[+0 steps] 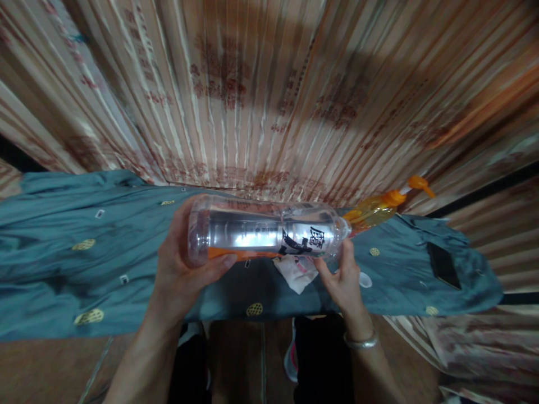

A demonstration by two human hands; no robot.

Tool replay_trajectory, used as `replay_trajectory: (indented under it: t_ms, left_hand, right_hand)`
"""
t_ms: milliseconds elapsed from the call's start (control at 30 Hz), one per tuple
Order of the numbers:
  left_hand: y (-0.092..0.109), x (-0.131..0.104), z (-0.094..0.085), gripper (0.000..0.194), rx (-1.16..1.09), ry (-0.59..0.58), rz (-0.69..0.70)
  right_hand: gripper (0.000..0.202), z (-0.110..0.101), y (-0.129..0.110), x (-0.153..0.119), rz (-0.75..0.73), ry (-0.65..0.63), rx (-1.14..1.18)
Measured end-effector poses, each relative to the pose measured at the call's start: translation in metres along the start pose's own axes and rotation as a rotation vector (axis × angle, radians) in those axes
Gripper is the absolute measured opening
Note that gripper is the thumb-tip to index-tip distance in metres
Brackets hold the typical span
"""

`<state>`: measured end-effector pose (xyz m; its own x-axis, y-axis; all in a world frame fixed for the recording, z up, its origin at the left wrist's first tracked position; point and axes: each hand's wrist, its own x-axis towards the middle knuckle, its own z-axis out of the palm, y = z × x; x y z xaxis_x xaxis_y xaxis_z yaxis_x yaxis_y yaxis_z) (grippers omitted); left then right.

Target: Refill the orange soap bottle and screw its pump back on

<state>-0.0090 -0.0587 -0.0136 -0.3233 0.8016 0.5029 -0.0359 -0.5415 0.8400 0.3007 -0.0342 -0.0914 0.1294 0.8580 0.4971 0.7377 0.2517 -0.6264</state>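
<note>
A large clear plastic bottle [244,230] with a silver and orange label lies sideways in the air before me, its neck to the right. My left hand [181,264] is wrapped round its base end, the thumb along the near side. At the shoulder and neck, my right hand [343,272] grips it with thumb and fingers. Just beyond the neck is a yellow-orange pump bottle [374,210], tilted, its orange pump [419,184] pointing up and right; whether the two bottles touch, I cannot tell. The large bottle's mouth is partly hidden by my right fingers.
A teal cloth [126,269] with yellow spots covers the narrow surface. On it lie a crumpled white tissue [298,276], a small round white cap [365,280] and a black phone [443,265]. A pleated patterned curtain [261,101] hangs behind.
</note>
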Motion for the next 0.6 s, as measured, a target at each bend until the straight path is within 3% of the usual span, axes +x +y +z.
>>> replay_trajectory:
  t_ms: [600]
  left_hand:
    - [0.0006, 0.0030, 0.0030, 0.078, -0.069, -0.005, 0.019]
  right_hand:
    - [0.072, 0.0007, 0.0037, -0.0003, -0.033, -0.004, -0.007]
